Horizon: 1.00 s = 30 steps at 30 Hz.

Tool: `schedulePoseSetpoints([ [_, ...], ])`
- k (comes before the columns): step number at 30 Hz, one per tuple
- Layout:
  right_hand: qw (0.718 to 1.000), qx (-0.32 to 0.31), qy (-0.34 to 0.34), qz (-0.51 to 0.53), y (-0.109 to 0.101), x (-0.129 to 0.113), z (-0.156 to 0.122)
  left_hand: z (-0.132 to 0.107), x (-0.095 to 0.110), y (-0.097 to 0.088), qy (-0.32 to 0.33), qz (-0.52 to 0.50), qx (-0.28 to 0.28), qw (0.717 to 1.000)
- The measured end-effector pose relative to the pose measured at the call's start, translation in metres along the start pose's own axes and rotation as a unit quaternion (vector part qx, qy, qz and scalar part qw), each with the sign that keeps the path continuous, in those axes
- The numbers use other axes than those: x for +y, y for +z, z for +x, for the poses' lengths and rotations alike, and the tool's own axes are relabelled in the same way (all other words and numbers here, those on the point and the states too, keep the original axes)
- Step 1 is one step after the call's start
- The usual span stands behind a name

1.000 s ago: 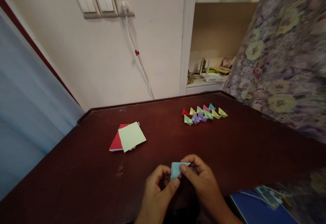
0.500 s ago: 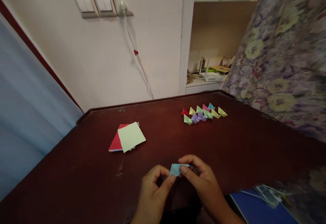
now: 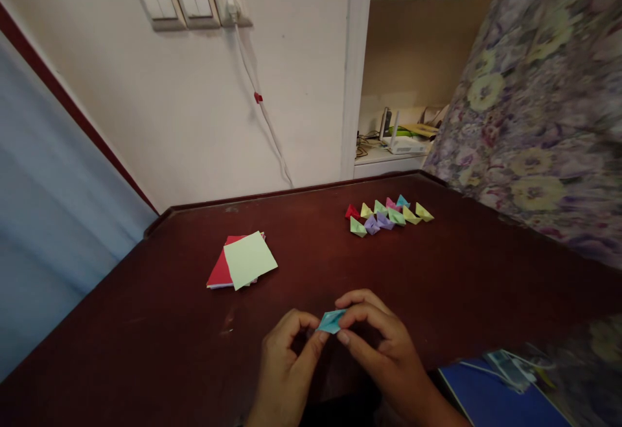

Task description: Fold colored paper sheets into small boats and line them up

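Observation:
A small folded light-blue paper piece (image 3: pixel 332 321) is pinched between both hands just above the near middle of the dark red-brown table (image 3: pixel 146 330). My left hand (image 3: pixel 286 365) grips its left end with thumb and forefinger. My right hand (image 3: pixel 381 349) holds its right side, fingers curled over it. Both hands are closed on the paper.
A stack of square paper sheets (image 3: pixel 243 262), pale green on top and red beneath, lies left of centre. Several small folded paper boats (image 3: pixel 389 214) in mixed colours sit at the far right. A blue book (image 3: pixel 490 401) lies at the near right. Floral fabric (image 3: pixel 534 109) borders the right side.
The blue paper has been turned and squeezed flatter between the fingers, and both hands have shifted slightly left. Nothing else on the table has moved.

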State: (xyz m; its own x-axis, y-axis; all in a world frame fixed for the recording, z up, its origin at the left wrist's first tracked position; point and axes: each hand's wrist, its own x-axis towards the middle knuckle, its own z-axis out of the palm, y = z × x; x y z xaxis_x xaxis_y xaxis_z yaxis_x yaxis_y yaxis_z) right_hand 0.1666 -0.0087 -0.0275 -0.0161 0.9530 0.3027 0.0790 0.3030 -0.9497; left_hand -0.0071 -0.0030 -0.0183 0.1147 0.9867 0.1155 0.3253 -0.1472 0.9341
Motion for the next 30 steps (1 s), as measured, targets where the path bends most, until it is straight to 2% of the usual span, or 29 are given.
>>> schedulePoseSetpoints([
  [9,0.999,-0.030,-0.044,-0.006,-0.006,0.000,0.000,0.001,0.000,-0.008,0.101,0.077,-0.008,0.992],
  [14,0.996,0.066,-0.043,-0.051,0.001,0.008,-0.002,-0.002,-0.003,-0.002,0.146,0.134,0.088,0.976],
  [17,0.998,0.043,-0.041,-0.035,0.007,0.009,-0.005,-0.003,-0.003,0.000,0.195,0.157,0.122,0.961],
  [20,0.999,0.008,-0.040,-0.017,0.010,0.006,-0.007,-0.002,-0.004,-0.001,0.245,0.173,0.121,0.946],
  [24,0.998,-0.012,-0.058,-0.022,0.007,0.001,-0.006,-0.002,-0.008,-0.005,0.277,0.182,0.104,0.938],
  [27,0.997,0.005,-0.062,-0.048,-0.001,0.002,-0.004,-0.001,-0.011,-0.009,0.278,0.179,0.087,0.940],
  [30,0.998,0.003,-0.049,-0.049,-0.006,0.002,-0.003,0.000,-0.010,-0.010,0.243,0.158,0.059,0.955],
])
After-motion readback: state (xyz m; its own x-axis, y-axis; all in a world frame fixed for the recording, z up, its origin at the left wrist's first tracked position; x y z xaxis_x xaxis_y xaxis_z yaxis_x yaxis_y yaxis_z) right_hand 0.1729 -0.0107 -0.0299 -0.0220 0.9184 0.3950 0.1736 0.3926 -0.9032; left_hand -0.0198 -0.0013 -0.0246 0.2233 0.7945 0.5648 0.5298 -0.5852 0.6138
